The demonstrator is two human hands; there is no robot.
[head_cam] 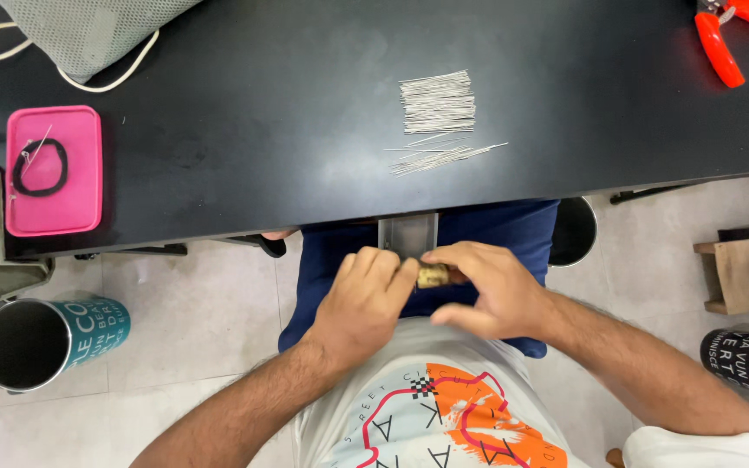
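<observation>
Right now I have both hands down in front of the lap, below the near edge of the black worktable [218,130], pinching a small cork-coloured block [433,276] between them. My left hand [364,299] is curled, its fingertips pressed against the left end of the block; my right hand [487,290] is closed over its right end and top, thumb tucked beneath. So both hands are nearly shut on that one piece, which sits just under a small grey metal bracket [408,234] fixed to the table edge. I cannot tell whether anything thin is held against the block; the fingers hide that.

By my reading, this is a fitting or holding step, with the block being steadied at the bracket. The next move would call for a firm, level grip and a free fingertip, since the loose stack of thin metal wires [437,102] and the scattered few below it [444,154] lie well apart, up on the table.

Off to the left rests a pink case [80,139] with a black band [40,167] on it; red-handled pliers [726,35] lie at the far right corner.
</observation>
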